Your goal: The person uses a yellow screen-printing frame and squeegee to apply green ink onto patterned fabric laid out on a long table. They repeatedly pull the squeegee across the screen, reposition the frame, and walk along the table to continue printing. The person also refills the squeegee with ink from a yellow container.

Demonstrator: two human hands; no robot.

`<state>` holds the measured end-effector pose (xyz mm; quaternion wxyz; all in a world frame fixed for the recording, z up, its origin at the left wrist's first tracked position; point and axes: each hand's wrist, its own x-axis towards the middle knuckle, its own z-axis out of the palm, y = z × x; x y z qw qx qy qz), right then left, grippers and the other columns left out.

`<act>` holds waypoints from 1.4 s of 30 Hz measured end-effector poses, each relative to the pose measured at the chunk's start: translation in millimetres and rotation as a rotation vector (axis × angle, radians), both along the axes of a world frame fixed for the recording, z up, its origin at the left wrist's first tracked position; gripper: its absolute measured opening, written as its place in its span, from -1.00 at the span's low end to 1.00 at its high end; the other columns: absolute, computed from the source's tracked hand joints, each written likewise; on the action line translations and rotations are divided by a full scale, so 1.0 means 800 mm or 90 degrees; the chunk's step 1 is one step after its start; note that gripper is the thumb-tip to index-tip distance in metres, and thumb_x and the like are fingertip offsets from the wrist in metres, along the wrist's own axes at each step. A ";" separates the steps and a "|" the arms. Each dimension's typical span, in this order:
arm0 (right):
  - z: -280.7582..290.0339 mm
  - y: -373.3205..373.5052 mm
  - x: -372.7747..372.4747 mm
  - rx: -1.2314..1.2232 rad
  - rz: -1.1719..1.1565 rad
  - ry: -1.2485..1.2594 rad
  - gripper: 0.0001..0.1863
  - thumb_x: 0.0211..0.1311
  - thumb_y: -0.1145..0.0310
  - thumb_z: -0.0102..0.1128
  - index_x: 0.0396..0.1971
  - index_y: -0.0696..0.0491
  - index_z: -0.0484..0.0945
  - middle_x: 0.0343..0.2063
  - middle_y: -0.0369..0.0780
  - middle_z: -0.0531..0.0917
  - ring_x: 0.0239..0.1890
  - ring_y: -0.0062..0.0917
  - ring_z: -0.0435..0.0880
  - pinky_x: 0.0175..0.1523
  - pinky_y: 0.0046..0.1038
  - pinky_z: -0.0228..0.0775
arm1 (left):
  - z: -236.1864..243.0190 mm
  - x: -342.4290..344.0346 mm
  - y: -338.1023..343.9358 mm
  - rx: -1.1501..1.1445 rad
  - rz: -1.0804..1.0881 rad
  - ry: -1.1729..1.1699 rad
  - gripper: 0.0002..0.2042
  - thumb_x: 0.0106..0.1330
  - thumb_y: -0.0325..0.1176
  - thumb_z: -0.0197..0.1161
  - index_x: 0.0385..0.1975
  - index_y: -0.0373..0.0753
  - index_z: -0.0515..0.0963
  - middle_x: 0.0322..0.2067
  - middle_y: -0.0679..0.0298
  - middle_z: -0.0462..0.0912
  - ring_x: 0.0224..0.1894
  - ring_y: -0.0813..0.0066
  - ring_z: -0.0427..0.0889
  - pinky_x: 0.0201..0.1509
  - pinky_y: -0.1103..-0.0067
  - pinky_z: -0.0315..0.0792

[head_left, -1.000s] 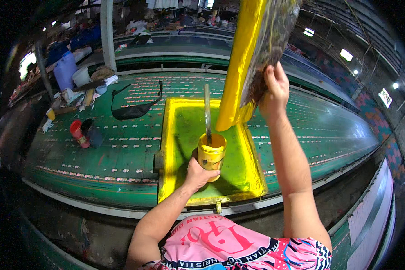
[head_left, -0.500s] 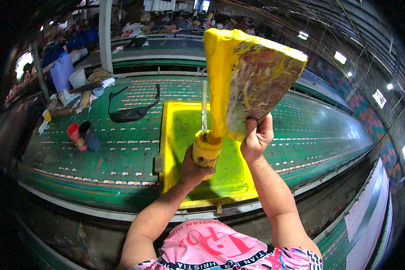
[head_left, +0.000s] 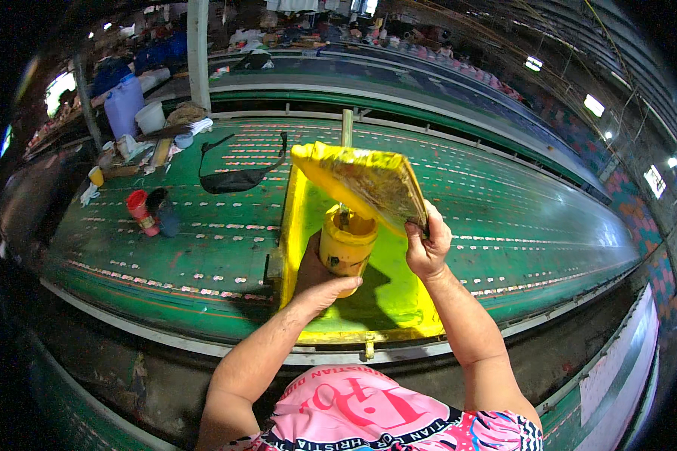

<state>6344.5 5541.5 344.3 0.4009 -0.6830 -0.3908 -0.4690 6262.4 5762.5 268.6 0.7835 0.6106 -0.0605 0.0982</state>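
Observation:
My left hand (head_left: 317, 279) is wrapped round a yellow ink pot (head_left: 347, 252), holding it upright above a printing screen. A flat stick (head_left: 347, 129) stands up out of the pot. In my right hand (head_left: 430, 246) is a broad, flat squeegee (head_left: 387, 184), pinched at its right end between thumb and fingers. Thick yellow ink coats its left side and upper edge; its face is stained brown. The squeegee tilts over the pot, and its lower edge is close to the rim; whether they touch I cannot tell. Beneath both lies the yellow-smeared screen frame (head_left: 287, 259).
The screen lies on a long green printing table (head_left: 519, 255) marked with rows of small prints. To the left are a black waist bag (head_left: 241, 180), a red cup (head_left: 141, 210) and a dark cup (head_left: 162, 214). Farther back stand a blue barrel (head_left: 124, 109) and a white bucket (head_left: 150, 118).
The squeegee has come down and tipped from nearly upright to a flatter slant over the pot. My left hand still holds the pot in about the same place. The view has shifted slightly.

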 end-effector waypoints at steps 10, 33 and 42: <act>0.023 -0.046 0.026 -0.240 -0.038 -0.094 -0.49 0.19 0.55 0.41 0.20 0.10 0.64 -0.30 -0.13 0.76 -0.39 -0.21 0.71 -0.26 -0.20 0.56 | 0.007 -0.008 0.038 0.052 0.078 -0.037 0.05 -0.17 -0.51 0.72 0.45 -0.24 0.26 0.30 0.13 0.55 0.35 0.24 0.57 0.47 0.33 0.45; 0.173 -0.055 0.000 -0.795 -0.160 -0.341 -0.45 0.24 0.20 0.18 0.26 -0.12 0.64 -0.38 -0.38 0.58 -0.31 -0.48 0.64 -0.18 -0.38 0.57 | -0.069 0.033 0.169 0.157 0.253 -0.002 -0.15 -0.02 -0.55 0.66 0.34 -0.29 0.36 0.19 0.15 0.63 0.22 0.27 0.65 0.36 0.30 0.53; -0.003 -0.058 -0.053 -0.711 -0.195 0.043 -0.47 0.18 0.25 0.38 0.21 -0.11 0.65 -0.45 -0.35 0.63 -0.42 -0.45 0.69 -0.35 -0.29 0.55 | -0.142 0.071 0.387 0.245 0.592 0.020 -0.07 -0.02 -0.55 0.69 0.40 -0.35 0.27 0.26 0.05 0.52 0.30 0.16 0.56 0.51 0.27 0.35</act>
